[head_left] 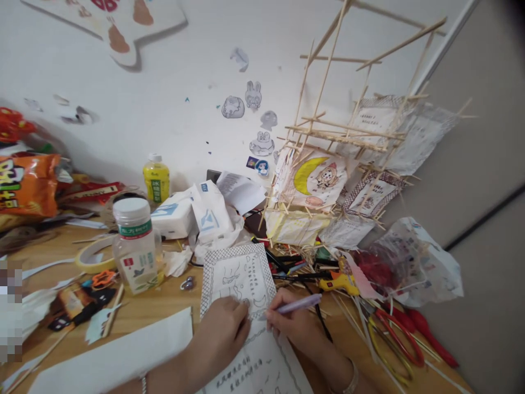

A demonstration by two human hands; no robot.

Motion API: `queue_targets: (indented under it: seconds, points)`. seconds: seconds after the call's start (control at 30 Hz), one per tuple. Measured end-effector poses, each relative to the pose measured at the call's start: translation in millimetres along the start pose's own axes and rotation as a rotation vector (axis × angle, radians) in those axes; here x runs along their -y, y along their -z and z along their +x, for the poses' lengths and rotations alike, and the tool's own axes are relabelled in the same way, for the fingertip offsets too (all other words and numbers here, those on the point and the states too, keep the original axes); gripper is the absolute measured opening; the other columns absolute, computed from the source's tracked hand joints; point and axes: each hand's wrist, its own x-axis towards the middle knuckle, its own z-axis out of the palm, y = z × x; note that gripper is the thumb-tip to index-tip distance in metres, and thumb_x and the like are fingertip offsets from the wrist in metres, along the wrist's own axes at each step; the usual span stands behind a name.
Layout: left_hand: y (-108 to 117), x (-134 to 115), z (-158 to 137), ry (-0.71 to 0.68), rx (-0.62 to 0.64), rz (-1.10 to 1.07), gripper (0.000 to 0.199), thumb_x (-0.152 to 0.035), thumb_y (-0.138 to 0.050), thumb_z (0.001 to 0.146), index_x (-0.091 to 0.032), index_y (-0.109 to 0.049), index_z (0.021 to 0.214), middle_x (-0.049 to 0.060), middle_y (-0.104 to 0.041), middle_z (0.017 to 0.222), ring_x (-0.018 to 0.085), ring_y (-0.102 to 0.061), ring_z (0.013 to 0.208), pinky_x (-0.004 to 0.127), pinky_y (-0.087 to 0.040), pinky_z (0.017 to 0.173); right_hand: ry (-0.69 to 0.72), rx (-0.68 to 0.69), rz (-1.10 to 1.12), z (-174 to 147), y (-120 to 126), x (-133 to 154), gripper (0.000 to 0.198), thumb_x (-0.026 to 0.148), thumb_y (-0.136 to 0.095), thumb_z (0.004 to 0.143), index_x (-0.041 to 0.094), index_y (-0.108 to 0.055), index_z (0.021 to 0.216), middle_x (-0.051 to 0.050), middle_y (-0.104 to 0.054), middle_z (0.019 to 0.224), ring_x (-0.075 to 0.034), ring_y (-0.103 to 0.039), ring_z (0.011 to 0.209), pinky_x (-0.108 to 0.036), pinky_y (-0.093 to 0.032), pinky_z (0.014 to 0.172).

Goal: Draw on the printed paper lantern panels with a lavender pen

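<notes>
A long white paper sheet lies in front of me, bearing a drawn patterned border, small line drawings and handwritten characters. My right hand pinches a light purple pen; its tip end is hidden by the fingers, close to the sheet's right edge. Resting on the sheet's left part is my left hand, its fingers curled in and pressed together, with nothing visible in them. Part of the drawing between and beneath the hands is covered.
A blank white strip lies at left. Behind it stand a clear jar, a tape roll and tissue packs. A stick frame with drawn panels rises at back right. Scissors and a yellow glue gun lie right.
</notes>
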Motion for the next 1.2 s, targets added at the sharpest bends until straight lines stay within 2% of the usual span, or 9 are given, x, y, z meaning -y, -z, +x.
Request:
queue_targets:
  seconds: [0.17,0.33,0.57,0.67,1.2]
  points:
    - [-1,0,-4,-0.037,0.017,-0.02,0.012,-0.028,-0.054,0.086,-0.019,-0.056,0.08,0.008,-0.062,0.085,0.026,-0.055,0.085,0.038,-0.042,0.077,-0.031,-0.051,-0.067,-10,-5,-11,0.033,0.04,-0.053,0.086,0.022,-0.041,0.06,0.007,-0.041,0.051,-0.01,-0.039,0.047,-0.021,-0.033,0.045]
    - [-6,2,-4,-0.065,0.038,-0.029,0.009,-0.025,-0.054,0.087,-0.018,-0.058,0.085,0.009,-0.061,0.094,0.029,-0.054,0.092,0.043,-0.042,0.082,0.02,-0.012,-0.283,-13,-6,-10,0.033,0.033,-0.046,0.089,0.022,-0.036,0.06,0.005,-0.039,0.057,-0.012,-0.04,0.056,-0.023,-0.034,0.051]
    - [-1,-4,-3,-0.057,0.057,-0.022,0.004,-0.021,-0.057,0.084,-0.017,-0.058,0.081,0.009,-0.062,0.09,0.029,-0.055,0.09,0.045,-0.044,0.08,0.188,0.005,-0.506,-14,-4,-6,0.037,0.028,-0.043,0.09,0.022,-0.029,0.056,0.005,-0.039,0.053,-0.012,-0.041,0.053,-0.026,-0.03,0.05]
    - [2,-6,-4,-0.061,0.06,-0.014,0.004,-0.021,-0.058,0.083,-0.017,-0.058,0.08,0.008,-0.062,0.089,0.029,-0.056,0.09,0.044,-0.045,0.08,0.204,0.003,-0.564,-14,-3,-2,0.036,0.026,-0.043,0.089,0.022,-0.03,0.056,0.004,-0.04,0.052,-0.012,-0.042,0.052,-0.026,-0.03,0.05]
    - [-1,-6,-3,-0.081,0.029,0.012,0.006,-0.021,-0.063,0.08,-0.016,-0.061,0.082,0.009,-0.064,0.089,0.03,-0.058,0.09,0.046,-0.048,0.079,0.189,0.023,-0.558,-12,-5,10,0.031,0.021,-0.04,0.085,0.023,-0.027,0.057,0.005,-0.037,0.052,-0.012,-0.041,0.051,-0.025,-0.031,0.049]
